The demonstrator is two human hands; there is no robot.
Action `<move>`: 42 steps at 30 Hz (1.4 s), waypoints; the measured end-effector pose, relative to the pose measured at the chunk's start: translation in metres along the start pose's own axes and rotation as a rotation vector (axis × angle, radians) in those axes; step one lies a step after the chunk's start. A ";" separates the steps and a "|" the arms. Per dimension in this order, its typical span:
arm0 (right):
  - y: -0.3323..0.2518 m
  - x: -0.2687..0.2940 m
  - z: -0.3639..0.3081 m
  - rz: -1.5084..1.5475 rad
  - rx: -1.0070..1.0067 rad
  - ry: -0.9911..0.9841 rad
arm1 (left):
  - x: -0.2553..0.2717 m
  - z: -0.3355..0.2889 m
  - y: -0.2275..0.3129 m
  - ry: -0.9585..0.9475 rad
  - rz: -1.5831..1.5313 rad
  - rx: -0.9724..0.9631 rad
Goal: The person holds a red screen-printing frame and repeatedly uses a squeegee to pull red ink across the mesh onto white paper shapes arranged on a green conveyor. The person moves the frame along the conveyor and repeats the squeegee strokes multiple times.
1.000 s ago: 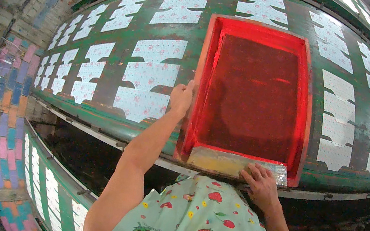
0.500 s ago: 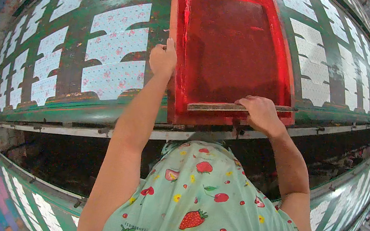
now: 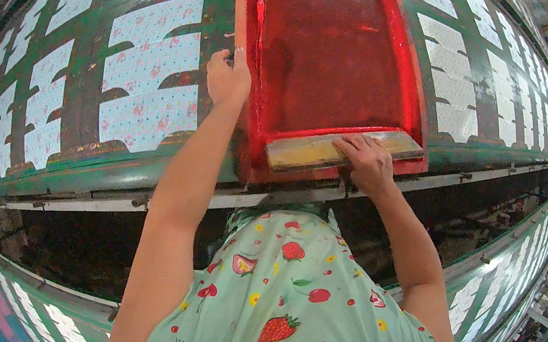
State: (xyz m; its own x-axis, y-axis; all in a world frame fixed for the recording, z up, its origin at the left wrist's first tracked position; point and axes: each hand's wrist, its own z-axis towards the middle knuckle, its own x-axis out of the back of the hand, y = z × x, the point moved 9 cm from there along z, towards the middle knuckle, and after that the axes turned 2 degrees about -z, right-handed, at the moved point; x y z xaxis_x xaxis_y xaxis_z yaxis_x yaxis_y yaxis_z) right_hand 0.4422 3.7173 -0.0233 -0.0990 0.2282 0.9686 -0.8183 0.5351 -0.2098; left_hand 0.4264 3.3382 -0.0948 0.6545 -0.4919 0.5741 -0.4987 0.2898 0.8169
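Since half a second ago, the flat blade (image 3: 302,151) has tipped, so its broad yellowish face now shows to me. From far away, I see the right hand (image 3: 368,161) partly closed and having hold of it, fingers over its upper edge, at the near end of the red frame (image 3: 244,14). The left hand (image 3: 229,78) is half curled at the frame's left rim; whether it truly grips, I cannot tell. Left of this hand, pale flowered pieces (image 3: 153,67) lie flat.

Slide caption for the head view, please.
Left hand at the edge of a red screen, right hand gripping a long scraper along its near end.
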 end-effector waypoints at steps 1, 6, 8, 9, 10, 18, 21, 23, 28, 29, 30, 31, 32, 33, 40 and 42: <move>0.007 -0.003 0.010 -0.034 0.011 0.011 | 0.000 0.001 -0.001 -0.001 -0.017 -0.001; 0.056 -0.022 0.081 -0.114 -0.023 -0.005 | -0.002 0.003 -0.011 0.016 -0.124 0.006; 0.074 -0.022 0.111 -0.123 -0.015 0.048 | -0.004 0.005 -0.015 0.018 -0.131 0.029; 0.084 -0.023 0.129 -0.138 -0.015 0.061 | -0.004 0.004 -0.016 0.022 -0.130 0.047; 0.093 -0.023 0.147 -0.149 -0.005 0.084 | -0.003 0.003 -0.015 0.033 -0.130 0.040; 0.184 -0.039 0.300 -0.226 0.023 0.063 | 0.009 -0.007 -0.008 0.131 -0.087 0.052; 0.211 -0.034 0.355 -0.240 0.083 0.121 | 0.011 -0.011 -0.006 0.173 -0.077 0.079; 0.229 -0.030 0.391 -0.203 0.070 0.096 | 0.013 -0.013 -0.002 0.193 -0.050 0.076; 0.268 -0.021 0.455 -0.149 -0.005 -0.006 | 0.015 -0.012 0.004 0.195 -0.032 0.069; 0.272 -0.017 0.457 -0.126 -0.017 0.038 | 0.014 -0.011 0.003 0.186 -0.018 0.091; 0.272 -0.019 0.460 -0.141 0.010 0.024 | 0.014 -0.011 0.005 0.190 -0.019 0.067; 0.272 -0.020 0.461 -0.156 0.022 0.006 | 0.014 -0.011 0.006 0.188 -0.016 0.065; 0.275 -0.024 0.462 -0.179 0.001 -0.056 | 0.014 -0.011 0.006 0.188 -0.011 0.068; 0.273 -0.023 0.460 -0.145 0.022 -0.059 | 0.014 -0.011 0.007 0.187 -0.010 0.058; 0.246 -0.016 0.421 -0.135 0.047 -0.196 | 0.011 -0.007 0.015 0.150 0.018 0.012; 0.226 -0.016 0.395 -0.165 0.087 -0.189 | 0.010 -0.006 0.015 0.135 0.015 0.009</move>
State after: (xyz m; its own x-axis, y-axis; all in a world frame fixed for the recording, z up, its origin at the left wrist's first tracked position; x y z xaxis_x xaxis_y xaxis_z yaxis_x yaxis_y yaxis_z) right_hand 0.0355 3.5129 -0.0337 -0.0574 -0.0166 0.9982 -0.8772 0.4782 -0.0425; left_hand 0.4289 3.3430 -0.0765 0.7172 -0.3725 0.5890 -0.5135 0.2890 0.8080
